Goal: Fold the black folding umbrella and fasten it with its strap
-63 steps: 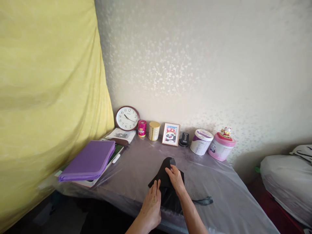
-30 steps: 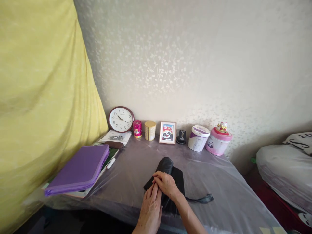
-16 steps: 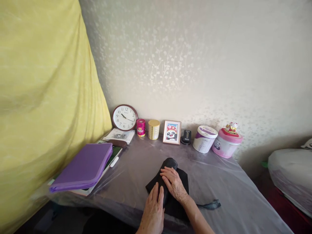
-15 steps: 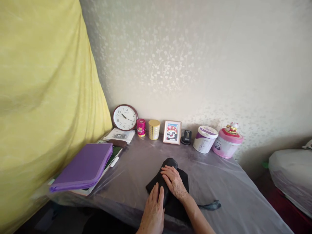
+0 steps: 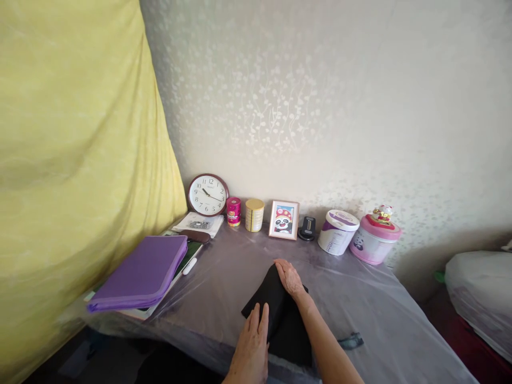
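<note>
A black cloth item [image 5: 266, 296], partly folded over itself, lies on the table in front of me. My left hand [image 5: 253, 341] rests on its near left part, fingers stretched out. My right hand [image 5: 288, 276] lies along its far right edge with fingers extended and pressed against the fabric; the fingertips reach the far corner. What kind of cloth article it is, I cannot tell. A dark strip [image 5: 351, 341] comes out on the table to the right, partly hidden behind my right forearm.
A purple zip folder [image 5: 138, 272] lies on papers at the left, beside a white marker-like object [image 5: 189, 266]. Along the wall stand a clock [image 5: 208, 195], a pink tin [image 5: 233, 212], a yellow-lidded can [image 5: 255, 216], a panda picture [image 5: 284, 220] and two tubs [image 5: 338, 232]. Plastic covers the table [image 5: 216, 298].
My right hand has slid from the middle of the cloth to its far right edge. The bulging far end now looks flatter and straighter. My left hand has barely moved.
</note>
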`<state>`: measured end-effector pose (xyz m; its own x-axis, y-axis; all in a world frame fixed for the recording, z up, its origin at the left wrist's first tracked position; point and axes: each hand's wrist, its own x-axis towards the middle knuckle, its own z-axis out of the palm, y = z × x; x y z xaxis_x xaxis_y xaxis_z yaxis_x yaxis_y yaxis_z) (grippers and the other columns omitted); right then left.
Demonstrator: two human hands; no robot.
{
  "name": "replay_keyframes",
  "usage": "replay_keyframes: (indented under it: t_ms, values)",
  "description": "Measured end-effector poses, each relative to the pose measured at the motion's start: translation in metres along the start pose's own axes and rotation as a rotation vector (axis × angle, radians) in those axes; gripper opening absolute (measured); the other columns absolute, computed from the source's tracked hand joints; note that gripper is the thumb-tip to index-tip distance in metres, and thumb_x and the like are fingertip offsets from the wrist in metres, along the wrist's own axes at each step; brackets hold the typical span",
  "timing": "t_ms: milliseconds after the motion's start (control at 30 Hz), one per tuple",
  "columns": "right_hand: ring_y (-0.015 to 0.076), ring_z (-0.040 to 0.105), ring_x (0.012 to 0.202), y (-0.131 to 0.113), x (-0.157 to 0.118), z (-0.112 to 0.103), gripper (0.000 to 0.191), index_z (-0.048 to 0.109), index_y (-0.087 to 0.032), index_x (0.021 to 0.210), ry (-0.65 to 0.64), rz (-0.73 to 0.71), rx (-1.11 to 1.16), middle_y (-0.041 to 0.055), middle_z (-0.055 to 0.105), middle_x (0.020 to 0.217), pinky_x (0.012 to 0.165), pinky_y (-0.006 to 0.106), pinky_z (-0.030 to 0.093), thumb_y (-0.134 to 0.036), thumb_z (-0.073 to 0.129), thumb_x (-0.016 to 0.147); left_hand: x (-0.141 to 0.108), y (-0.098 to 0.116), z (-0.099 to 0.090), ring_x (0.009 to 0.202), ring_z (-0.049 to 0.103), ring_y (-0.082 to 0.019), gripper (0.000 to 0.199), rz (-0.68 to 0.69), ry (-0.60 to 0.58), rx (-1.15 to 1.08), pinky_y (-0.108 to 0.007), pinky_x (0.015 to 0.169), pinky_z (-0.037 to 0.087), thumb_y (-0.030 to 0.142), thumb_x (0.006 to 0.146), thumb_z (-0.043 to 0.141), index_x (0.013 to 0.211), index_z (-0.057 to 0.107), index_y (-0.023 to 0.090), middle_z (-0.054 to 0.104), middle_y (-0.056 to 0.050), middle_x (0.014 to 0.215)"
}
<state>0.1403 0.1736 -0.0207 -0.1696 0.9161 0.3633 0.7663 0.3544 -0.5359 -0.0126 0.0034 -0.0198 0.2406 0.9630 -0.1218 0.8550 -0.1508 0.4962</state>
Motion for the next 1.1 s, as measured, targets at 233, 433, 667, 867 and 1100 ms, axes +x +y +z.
replay_keyframes:
  t_ms: [233, 433, 667, 867, 1100]
  values:
    - [0.0239, 0.060, 0.099, 0.026, -0.029, -0.037, 0.035, 0.062, -0.011, 0.104, 0.188, 0.363, -0.113, 0.0154, 0.065, 0.104, 0.087, 0.034, 0.044, -0.026, 0.039, 0.082, -0.002, -0.001, 0.001, 0.134, 0.023, -0.023, 0.069, 0.037, 0.067, 0.024, -0.037, 0.107, 0.025, 0.008, 0.079, 0.032, 0.142, 0.006, 0.018, 0.015, -0.010, 0.149]
    - [0.0200, 0.065, 0.083, 0.034, -0.090, -0.061, 0.029, 0.062, -0.018, 0.092, 0.142, 0.624, 0.125, 0.0085, 0.068, 0.089, 0.068, 0.027, 0.050, -0.035, 0.041, 0.080, -0.003, -0.005, 0.001, 0.133, 0.024, -0.023, 0.067, 0.077, 0.085, 0.001, -0.036, 0.106, 0.026, 0.010, 0.080, 0.031, 0.142, 0.005, 0.017, 0.016, -0.012, 0.148]
    - [0.0187, 0.061, 0.058, -0.001, -0.120, -0.055, 0.040, 0.058, -0.018, 0.095, 0.070, 0.707, 0.447, 0.0032, 0.062, 0.068, 0.045, 0.027, 0.050, -0.049, 0.045, 0.075, -0.001, -0.011, 0.008, 0.132, 0.027, -0.022, 0.066, 0.117, 0.159, -0.062, -0.036, 0.105, 0.028, 0.012, 0.081, 0.031, 0.142, 0.005, 0.019, 0.020, -0.011, 0.147]
    - [0.0204, 0.062, 0.064, -0.017, -0.120, -0.059, 0.042, 0.062, -0.018, 0.093, 0.103, 0.677, 0.466, 0.0050, 0.064, 0.073, 0.043, 0.026, 0.047, -0.051, 0.049, 0.072, -0.002, -0.011, 0.006, 0.132, 0.028, -0.022, 0.066, 0.126, 0.175, -0.048, -0.036, 0.104, 0.028, 0.012, 0.082, 0.031, 0.142, 0.006, 0.018, 0.021, -0.013, 0.147]
    - [0.0164, 0.060, 0.060, -0.029, -0.122, -0.062, 0.040, 0.060, -0.018, 0.094, -0.004, 0.756, 0.606, 0.0011, 0.063, 0.070, 0.044, 0.023, 0.045, -0.050, 0.052, 0.072, -0.003, -0.011, 0.006, 0.133, 0.026, -0.022, 0.065, 0.140, 0.176, -0.018, -0.036, 0.104, 0.028, 0.011, 0.083, 0.031, 0.141, 0.004, 0.017, 0.020, -0.014, 0.146]
